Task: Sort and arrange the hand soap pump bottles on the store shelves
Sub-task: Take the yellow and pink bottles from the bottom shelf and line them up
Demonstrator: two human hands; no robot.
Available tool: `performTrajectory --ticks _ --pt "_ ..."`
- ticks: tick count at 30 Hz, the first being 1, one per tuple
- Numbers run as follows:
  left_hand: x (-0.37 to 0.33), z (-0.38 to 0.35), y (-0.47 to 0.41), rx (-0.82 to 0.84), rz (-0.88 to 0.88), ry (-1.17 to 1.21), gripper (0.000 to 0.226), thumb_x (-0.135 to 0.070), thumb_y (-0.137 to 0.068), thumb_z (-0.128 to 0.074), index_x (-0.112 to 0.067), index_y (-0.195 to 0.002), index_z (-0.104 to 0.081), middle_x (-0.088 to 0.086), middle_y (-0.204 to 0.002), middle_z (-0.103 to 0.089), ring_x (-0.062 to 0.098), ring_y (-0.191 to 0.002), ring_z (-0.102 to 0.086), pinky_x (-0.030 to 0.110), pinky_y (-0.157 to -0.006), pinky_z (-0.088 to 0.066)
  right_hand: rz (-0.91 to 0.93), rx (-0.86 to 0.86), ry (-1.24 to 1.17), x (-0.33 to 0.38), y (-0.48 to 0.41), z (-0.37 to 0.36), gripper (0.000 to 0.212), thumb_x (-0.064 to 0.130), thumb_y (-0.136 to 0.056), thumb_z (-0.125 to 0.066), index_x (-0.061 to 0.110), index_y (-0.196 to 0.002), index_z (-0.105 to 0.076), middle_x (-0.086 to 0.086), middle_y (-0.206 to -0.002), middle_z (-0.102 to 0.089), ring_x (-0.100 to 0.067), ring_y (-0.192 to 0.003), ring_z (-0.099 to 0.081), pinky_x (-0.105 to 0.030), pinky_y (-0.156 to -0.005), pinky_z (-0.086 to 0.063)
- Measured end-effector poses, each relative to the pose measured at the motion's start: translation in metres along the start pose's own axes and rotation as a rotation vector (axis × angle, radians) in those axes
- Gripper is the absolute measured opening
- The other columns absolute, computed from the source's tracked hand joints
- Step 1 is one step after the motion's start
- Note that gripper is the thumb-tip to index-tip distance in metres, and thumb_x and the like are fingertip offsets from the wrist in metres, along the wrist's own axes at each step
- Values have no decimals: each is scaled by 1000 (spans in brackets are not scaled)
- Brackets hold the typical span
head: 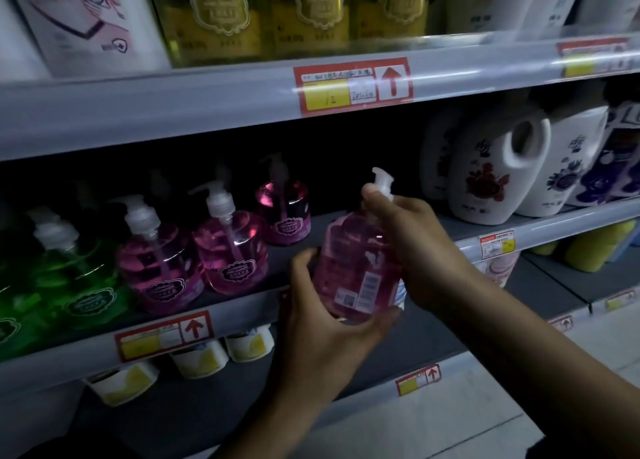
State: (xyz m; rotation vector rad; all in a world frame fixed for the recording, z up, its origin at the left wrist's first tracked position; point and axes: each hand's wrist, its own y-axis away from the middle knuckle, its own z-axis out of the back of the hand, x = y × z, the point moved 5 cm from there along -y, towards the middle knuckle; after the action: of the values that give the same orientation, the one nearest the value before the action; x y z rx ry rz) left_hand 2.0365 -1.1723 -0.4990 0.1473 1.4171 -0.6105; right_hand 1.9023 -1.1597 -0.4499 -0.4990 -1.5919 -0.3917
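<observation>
Along the middle shelf [346, 223] three pink bottles [230, 250] stand placed, while our left hand [322, 316] and right hand [412, 247] clasp a fourth pink bottle [356, 268] above the gap, unplaced.

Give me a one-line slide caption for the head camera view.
Both hands, left hand and right hand, hold a pink pump bottle before the grey shelf beside three shelved pink bottles.

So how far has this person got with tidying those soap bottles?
Partway. Three pink bottles already stand on the middle shelf, beside the green ones. One more pink bottle is in hand: the left hand cups its base, the right hand grips the neck. It must yet go into the gap beside them.
</observation>
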Motion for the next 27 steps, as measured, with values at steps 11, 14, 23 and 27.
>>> performTrajectory --ticks 11,14,23,27 --pt "17 31 -24 144 269 353 42 -49 -79 -63 -11 -96 -70 23 -90 -70 25 -66 -67 29 -54 -52 -69 168 -140 7 -21 -19 24 31 -94 -57 8 -92 -66 -11 -82 -67 -25 -74 -65 -31 -70 -51" --pt "-5 93 -33 -344 -153 -417 8 -22 -89 -60 -19 -83 -63 0 -76 -62 3 -58 -54 14 -53 -40 245 76 126 18 -31 -22 22 33 -93 -58 14 -84 -65 -1 -71 -64 -10 -65 -59 -24 -58 -45" --pt "1 119 -47 -169 -116 -900 51 -24 -91 -59 -37 -138 -44 7 -150 -27 39 -99 -59 31 -93 -47 468 107 313 -12 -51 -55 15 29 -93 -61 15 -96 -65 0 -84 -67 -13 -83 -65 -31 -75 -50" --pt "5 113 -51 -112 -30 -884 59 -27 -93 -57 -48 -142 -32 2 -157 -13 27 -93 -63 25 -98 -38 496 88 325 -14 -58 -65 16 33 -92 -61 18 -94 -66 8 -78 -65 -3 -76 -62 -21 -68 -48"
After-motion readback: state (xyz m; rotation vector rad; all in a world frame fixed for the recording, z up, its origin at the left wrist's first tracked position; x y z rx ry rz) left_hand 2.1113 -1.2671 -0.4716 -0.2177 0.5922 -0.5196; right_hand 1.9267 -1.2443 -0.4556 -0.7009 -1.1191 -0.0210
